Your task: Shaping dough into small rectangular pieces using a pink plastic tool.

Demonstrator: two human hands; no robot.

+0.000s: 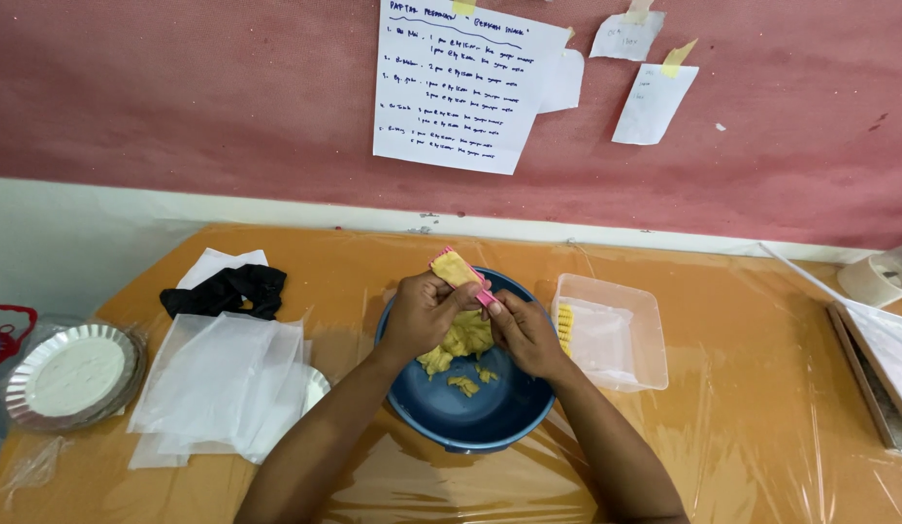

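Over a blue bowl (441,412) holding yellow dough (462,340), my left hand (420,311) presses a piece of dough onto a pink comb-like tool (459,269). My right hand (524,335) grips the lower end of that pink tool. The bowl stands on an orange table wrapped in clear plastic film (742,408). Just right of the bowl, a clear plastic box (645,340) holds a few ridged yellow dough pieces (565,325) along its left side.
A stack of white sheets (223,383) lies left of the bowl, with a black cloth (228,291) behind it. Foil trays (72,374) sit at the far left. A tape roll (876,279) and a flat tray (878,374) are at the right edge. Paper notes hang on the red wall (460,82).
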